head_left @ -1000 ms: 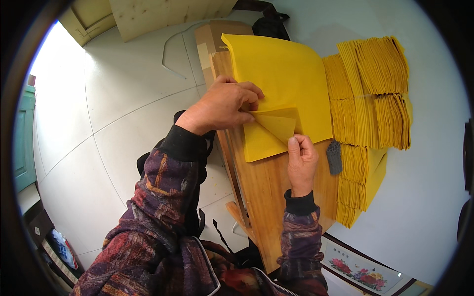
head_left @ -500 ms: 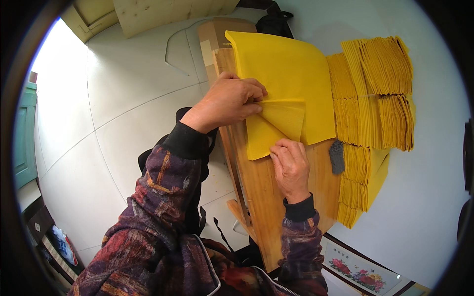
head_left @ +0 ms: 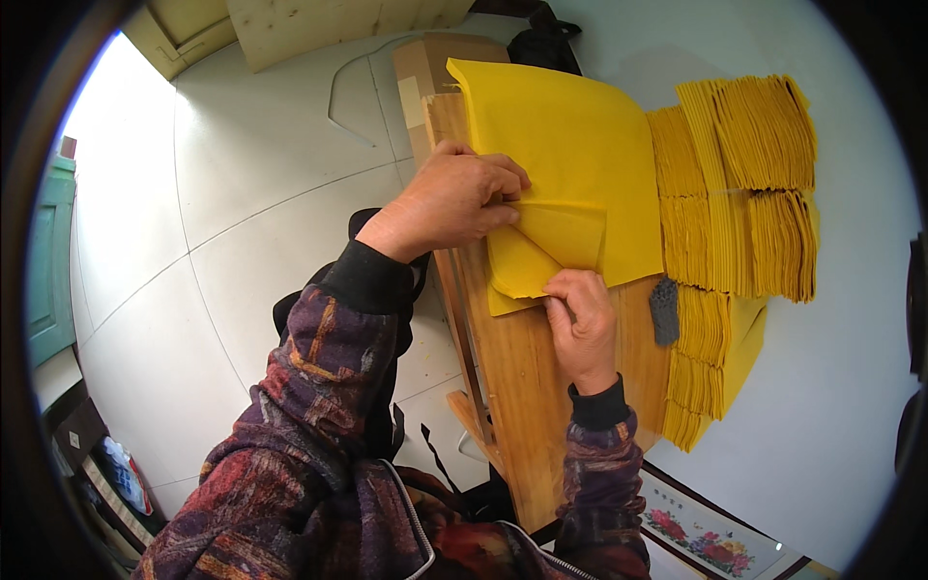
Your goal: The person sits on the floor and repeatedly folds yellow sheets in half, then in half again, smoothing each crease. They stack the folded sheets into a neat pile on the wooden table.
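A stack of yellow paper sheets (head_left: 570,126) lies on a wooden bench (head_left: 541,387). On the stack's near left part, a pointed flap (head_left: 570,232) of paper is folded over. My left hand (head_left: 454,198) is closed at the left edge of the stack, its thumb and fingertips pinching the folded paper at the flap's narrow end. My right hand (head_left: 585,324) pinches the near edge of the top sheet between thumb and fingers, and this edge is slightly lifted off the sheets below. What lies under my left palm is hidden.
Thick bundles of folded yellow paper (head_left: 764,135) stand along the right side against a pale wall (head_left: 822,387). A dark grey textured piece (head_left: 664,311) lies beside them. Behind the bench is a cardboard box (head_left: 454,53); a tiled floor (head_left: 280,145) stretches left.
My right hand has moved slightly away from me, taking the top sheet's near edge with it and baring a strip of the sheet below. My left hand keeps its hold. The view has shifted slightly.
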The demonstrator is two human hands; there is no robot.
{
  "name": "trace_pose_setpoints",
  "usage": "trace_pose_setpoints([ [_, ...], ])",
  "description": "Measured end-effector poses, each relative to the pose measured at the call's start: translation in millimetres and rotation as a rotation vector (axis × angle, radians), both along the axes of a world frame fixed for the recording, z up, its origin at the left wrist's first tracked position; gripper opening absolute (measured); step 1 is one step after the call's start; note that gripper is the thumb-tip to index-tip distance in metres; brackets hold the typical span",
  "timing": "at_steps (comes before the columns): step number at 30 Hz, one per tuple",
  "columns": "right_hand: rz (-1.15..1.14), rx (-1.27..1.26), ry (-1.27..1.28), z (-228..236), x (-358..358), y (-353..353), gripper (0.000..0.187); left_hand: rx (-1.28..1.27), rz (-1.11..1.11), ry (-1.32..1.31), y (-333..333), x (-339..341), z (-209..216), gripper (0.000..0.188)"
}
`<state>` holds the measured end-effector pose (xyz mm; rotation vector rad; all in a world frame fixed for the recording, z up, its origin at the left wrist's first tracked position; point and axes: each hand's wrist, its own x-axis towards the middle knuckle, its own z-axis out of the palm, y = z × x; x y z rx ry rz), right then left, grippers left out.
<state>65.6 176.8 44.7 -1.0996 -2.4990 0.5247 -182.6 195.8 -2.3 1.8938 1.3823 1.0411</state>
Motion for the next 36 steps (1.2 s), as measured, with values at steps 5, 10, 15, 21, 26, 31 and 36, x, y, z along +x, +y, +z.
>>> trace_pose_setpoints([
  [5,-0.118,-0.254,0.162,-0.9,-0.7,1.8,0.016,-0.006,-0.011,0.019,-0.2,-2.1,0.6,0.013],
  [10,-0.165,-0.415,0.28,-0.3,0.3,4.3,0.013,-0.036,-0.084,-0.057,-1.6,-9.8,1.3,0.019],
  [15,-0.164,-0.413,0.294,-0.5,1.2,4.7,0.013,-0.088,-0.117,-0.085,-2.7,-13.0,1.7,0.025],
  [21,-0.171,-0.389,0.262,-0.4,1.3,4.7,0.013,-0.014,-0.095,-0.013,-1.4,-8.3,1.9,0.013],
  [26,-0.216,-0.044,0.107,-1.1,-0.9,-6.7,0.033,-0.01,-0.005,-0.013,0.9,-0.4,0.8,0.012],
  [31,-0.25,0.194,0.117,-8.2,-4.0,-20.5,0.041,0.0,0.027,-0.012,1.8,2.4,-0.2,0.013],
  [36,-0.146,0.247,-0.054,-5.0,-3.3,-20.8,0.023,0.002,0.036,-0.012,1.1,2.7,0.1,0.013],
])
